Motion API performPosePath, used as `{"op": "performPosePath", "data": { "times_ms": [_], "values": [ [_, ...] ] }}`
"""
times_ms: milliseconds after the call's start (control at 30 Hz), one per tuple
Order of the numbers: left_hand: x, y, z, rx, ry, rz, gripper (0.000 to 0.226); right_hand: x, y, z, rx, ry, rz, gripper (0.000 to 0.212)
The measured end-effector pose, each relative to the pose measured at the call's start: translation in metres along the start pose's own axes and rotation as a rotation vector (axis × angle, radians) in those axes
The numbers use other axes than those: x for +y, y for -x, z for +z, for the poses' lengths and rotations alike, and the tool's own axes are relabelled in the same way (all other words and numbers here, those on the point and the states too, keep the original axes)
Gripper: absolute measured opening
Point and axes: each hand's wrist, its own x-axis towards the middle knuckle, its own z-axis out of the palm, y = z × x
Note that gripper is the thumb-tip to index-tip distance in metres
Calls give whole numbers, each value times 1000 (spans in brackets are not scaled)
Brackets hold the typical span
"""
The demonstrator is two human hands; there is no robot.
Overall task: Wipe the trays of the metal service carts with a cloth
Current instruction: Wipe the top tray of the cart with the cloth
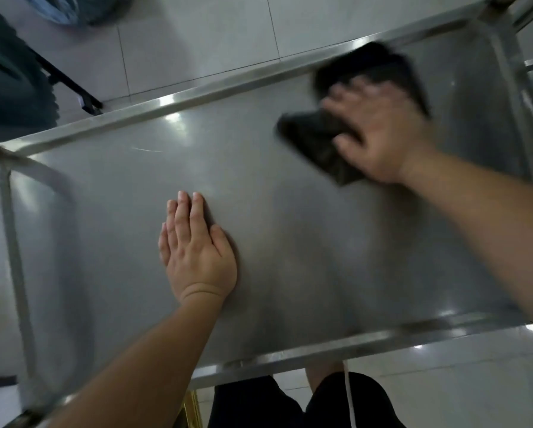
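The left hand point(194, 251) lies flat, palm down, fingers straight and together, on the grey stainless-steel cart tray point(259, 186) at lower centre of the frame, grasping nothing. The right hand point(379, 134), blurred, sits at upper right with fingers spread over a dark crumpled cloth point(320, 143), pressing it against the tray; whether the fingers curl into the fabric cannot be told through the blur. The cloth spreads out from under the hand toward the left and toward the far rim, its long axis running roughly from lower centre-right to upper right.

The tray's long axis runs diagonally, from the left edge of the frame up to the upper right. Its raised far rim point(197, 94) and near rim point(351, 341) run parallel along that axis. A broad bare stretch of metal lies between the two hands and left of the left hand. A bent tubular metal handle point(15, 242) stands at the left end; upright metal posts point(506, 72) stand at the upper-right corner. Pale floor tiles point(197, 41) surround the cart, and a dark fabric object point(8, 88) occupies the upper left.
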Motion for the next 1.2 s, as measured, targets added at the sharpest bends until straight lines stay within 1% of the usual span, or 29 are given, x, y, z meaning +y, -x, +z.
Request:
{"op": "performPosePath", "data": {
  "times_ms": [67,133,200,233,267,300,333,400,467,533,600,633,667,700,733,800,933,1000,1067,1200],
  "values": [
    [0,1,0,4,5,3,65,52,8,-10,84,-8,299,71],
    [0,1,1,5,5,10,65,77,14,-16,157,-43,666,71],
    [-2,1,2,4,3,12,64,68,5,-17,205,-90,985,72],
    [-2,0,2,1,4,13,64,54,-6,-16,220,-122,1093,72],
    [-2,0,2,-3,5,12,64,36,-18,-16,233,-159,1160,72],
    [-2,0,2,-6,6,11,64,14,-31,-15,245,-197,1181,72],
    [-1,0,2,-11,6,10,64,-11,-42,-14,248,-220,1152,72],
    [-1,0,1,-21,3,4,66,-70,-59,-5,221,-194,970,71],
    [0,0,0,-28,1,-4,66,-130,-73,4,151,-148,672,73],
    [0,0,-1,-37,-3,-8,66,-175,-83,9,19,-115,259,74],
    [-1,0,-1,-45,-7,-3,66,-183,-90,9,-114,-70,-138,70],
    [-2,0,-1,-47,-10,-2,66,-174,-94,8,-151,-43,-274,68],
    [-2,1,-1,-43,-11,-2,66,-161,-96,7,-160,-20,-350,67],
    [-1,1,-1,-34,-8,-3,66,-142,-99,4,-146,-3,-366,66],
    [-1,0,-1,-24,-7,-4,66,-120,-101,0,-122,6,-331,66],
    [0,0,-1,-15,-4,0,66,-64,-101,-11,-67,9,-160,69],
    [-1,-1,-1,-12,-1,0,66,62,-72,-33,40,-25,270,76],
    [0,-1,-1,-9,-2,-2,65,107,-50,-42,59,-54,385,77],
    [1,-1,0,-8,0,1,65,123,-38,-46,38,-58,397,78],
    [1,-2,0,-13,6,-3,65,106,-9,-37,11,-66,439,76]
  ]
}}
